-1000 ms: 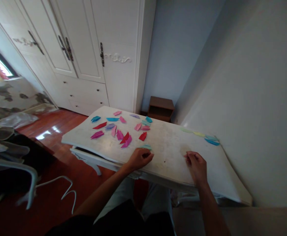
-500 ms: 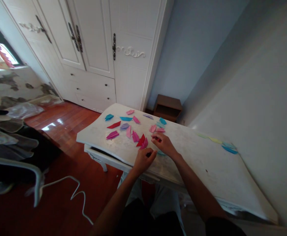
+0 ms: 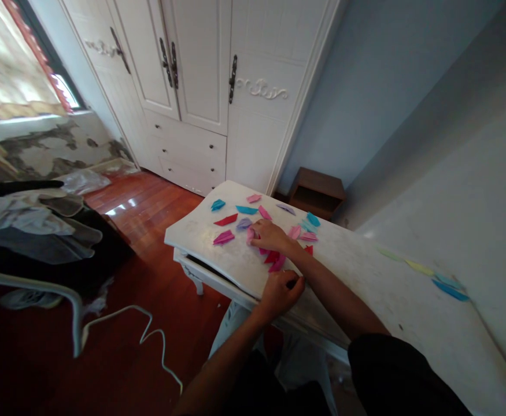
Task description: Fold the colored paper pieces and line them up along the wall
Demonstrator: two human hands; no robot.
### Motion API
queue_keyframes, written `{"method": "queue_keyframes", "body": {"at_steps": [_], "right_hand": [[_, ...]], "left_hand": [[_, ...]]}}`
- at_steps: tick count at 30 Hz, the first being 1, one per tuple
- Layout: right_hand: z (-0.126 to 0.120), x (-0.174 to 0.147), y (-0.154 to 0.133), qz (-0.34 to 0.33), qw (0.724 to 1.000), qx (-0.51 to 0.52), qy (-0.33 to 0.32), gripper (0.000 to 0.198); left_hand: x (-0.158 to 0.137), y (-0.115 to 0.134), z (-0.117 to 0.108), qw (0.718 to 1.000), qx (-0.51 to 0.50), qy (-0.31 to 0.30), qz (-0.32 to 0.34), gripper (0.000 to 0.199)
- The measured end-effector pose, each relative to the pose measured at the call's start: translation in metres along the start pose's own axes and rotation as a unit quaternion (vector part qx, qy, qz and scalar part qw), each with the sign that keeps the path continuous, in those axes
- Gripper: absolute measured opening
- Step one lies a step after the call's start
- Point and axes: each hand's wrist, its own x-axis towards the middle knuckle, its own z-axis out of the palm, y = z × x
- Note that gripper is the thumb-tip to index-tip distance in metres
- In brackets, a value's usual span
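Note:
My right hand reaches across the white table; its thumb and fingers close on a light pink folded paper. Nearer the front edge, my left hand is curled with thumb and fingers together; whatever may be in it is hidden. Just beyond the left hand lie a magenta folded paper and a red one. Around the right hand are a lilac folded paper, a magenta one, a long red one and a blue one.
Pink paper pieces and a teal one lie right of my right hand. Yellow and blue strips rest along the wall. A white wardrobe and a brown cabinet stand behind; a white cable crosses the floor.
My right hand has moved left over the table to the light pink folded paper. My left hand stays near the front edge, still curled. The view has turned left.

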Motion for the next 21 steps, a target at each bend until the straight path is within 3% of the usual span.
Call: {"method": "queue_keyframes", "body": {"at_steps": [6,13,18,21], "right_hand": [[-0.004,-0.006,-0.007,-0.002,0.997,-0.077,0.002,0.015],[-0.004,-0.018,-0.007,-0.010,0.996,-0.084,0.034,0.021],[-0.004,-0.031,0.000,0.037,0.989,-0.029,0.142,0.024],[-0.004,-0.041,0.007,0.087,0.967,0.066,0.231,0.024]], "left_hand": [[-0.004,-0.002,0.001,0.999,0.042,-0.004,0.018,0.034],[-0.005,0.000,0.001,0.997,0.071,-0.005,0.016,0.034],[-0.006,0.002,0.000,0.998,0.064,0.008,0.013,0.034],[-0.005,0.002,0.000,0.998,0.064,0.008,0.008,0.035]]}}
